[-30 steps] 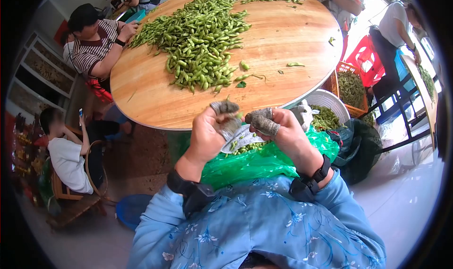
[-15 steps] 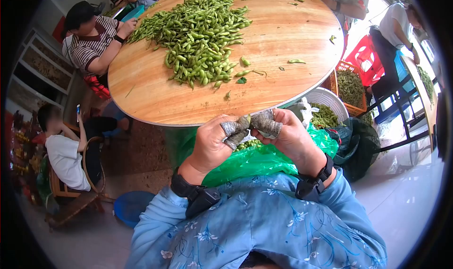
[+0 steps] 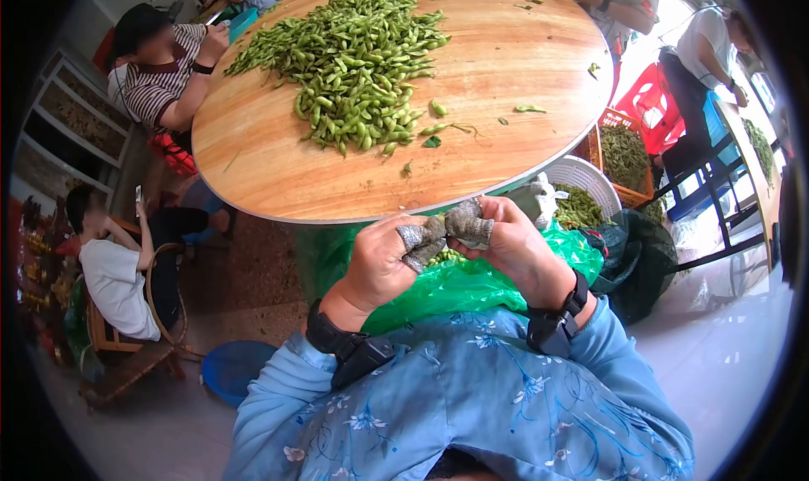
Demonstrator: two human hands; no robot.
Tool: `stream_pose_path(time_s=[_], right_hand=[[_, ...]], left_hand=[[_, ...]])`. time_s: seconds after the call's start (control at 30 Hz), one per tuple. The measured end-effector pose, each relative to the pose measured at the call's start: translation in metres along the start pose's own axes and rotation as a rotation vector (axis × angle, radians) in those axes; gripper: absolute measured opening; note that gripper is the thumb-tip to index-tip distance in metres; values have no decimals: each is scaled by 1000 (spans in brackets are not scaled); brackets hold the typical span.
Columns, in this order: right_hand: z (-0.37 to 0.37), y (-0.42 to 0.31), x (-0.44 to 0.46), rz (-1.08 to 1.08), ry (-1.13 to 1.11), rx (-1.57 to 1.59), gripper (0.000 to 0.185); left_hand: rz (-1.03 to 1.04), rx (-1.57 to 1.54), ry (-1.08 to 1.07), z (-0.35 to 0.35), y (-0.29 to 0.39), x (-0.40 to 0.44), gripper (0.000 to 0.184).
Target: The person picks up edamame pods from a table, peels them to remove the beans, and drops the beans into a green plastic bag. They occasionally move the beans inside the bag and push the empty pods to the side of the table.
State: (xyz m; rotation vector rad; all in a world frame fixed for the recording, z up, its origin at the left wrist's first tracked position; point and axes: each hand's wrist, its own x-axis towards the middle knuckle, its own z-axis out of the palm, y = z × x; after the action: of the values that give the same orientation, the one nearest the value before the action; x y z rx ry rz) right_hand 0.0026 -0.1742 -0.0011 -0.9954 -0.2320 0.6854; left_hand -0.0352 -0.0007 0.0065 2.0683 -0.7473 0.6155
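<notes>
My left hand and my right hand meet just in front of the table's near edge. Grey cloth covers wrap the thumb and finger tips of both hands. The tips are pinched together, and whatever lies between them is hidden. Below the fingers, green beans show in the mouth of a green plastic bag. Ahead, a large heap of green soybean pods lies on the round wooden table. A few loose pods and leaf scraps are nearer to me.
Right of the table stand a white perforated basket of pods and an orange crate of greens. A blue basin is on the floor at left. Other people sit or stand around, one in a striped shirt at the table's left edge.
The green sliver that showed between my fingertips is no longer visible, and my hands have shifted slightly. The person in the striped shirt has raised a hand from the pods.
</notes>
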Motion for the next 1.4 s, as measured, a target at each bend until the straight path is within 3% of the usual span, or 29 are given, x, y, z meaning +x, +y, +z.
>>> stream_pose_path(time_s=[0.1, 0.17, 0.27, 0.33, 0.53, 0.67, 0.73, 0.83, 0.93, 1.0, 1.03, 1.07, 1.17, 1.27, 1.4], right_hand=[[-8, 15, 5, 1, 0, 14, 17], [-4, 20, 5, -59, 33, 5, 17], [-7, 24, 9, -180, 39, -71, 16], [5, 16, 8, -387, 61, -189, 15], [16, 11, 10, -566, 130, -422, 10], [17, 9, 13, -548, 158, -485, 11], [15, 9, 12, -537, 153, -501, 11], [15, 5, 11, -276, 106, -337, 12], [13, 4, 8, -192, 31, -244, 11], [10, 10, 9, -267, -14, -230, 10], [12, 10, 8, -302, -4, -227, 9], [15, 11, 7, -336, 5, -224, 9], [16, 17, 7, -418, 53, -245, 8], [13, 11, 7, -457, 51, -430, 7], [13, 5, 4, -393, 49, -500, 7]], left_hand=[[-95, -24, 4, 6, -1, -8, 21], [-347, -199, 120, 13, 2, -10, 19], [-401, -159, 167, 15, 1, -9, 14], [-410, -205, 172, 14, 6, -4, 14], [-654, -607, 274, 19, 4, -7, 11], [-547, -406, 241, 15, 1, -6, 12], [-216, 291, 86, 8, 0, -4, 27], [-174, 310, -4, 5, -3, -7, 34], [-115, 333, -18, 11, -8, -10, 30], [-269, -64, 82, 19, -5, -11, 23], [-320, -109, 188, 25, -4, -12, 14], [-313, -107, 190, 27, -2, -12, 14], [-656, -482, 202, 25, 1, -9, 15], [-744, -631, 74, 12, 2, 2, 15], [-690, -521, 41, 12, 1, 0, 8]])
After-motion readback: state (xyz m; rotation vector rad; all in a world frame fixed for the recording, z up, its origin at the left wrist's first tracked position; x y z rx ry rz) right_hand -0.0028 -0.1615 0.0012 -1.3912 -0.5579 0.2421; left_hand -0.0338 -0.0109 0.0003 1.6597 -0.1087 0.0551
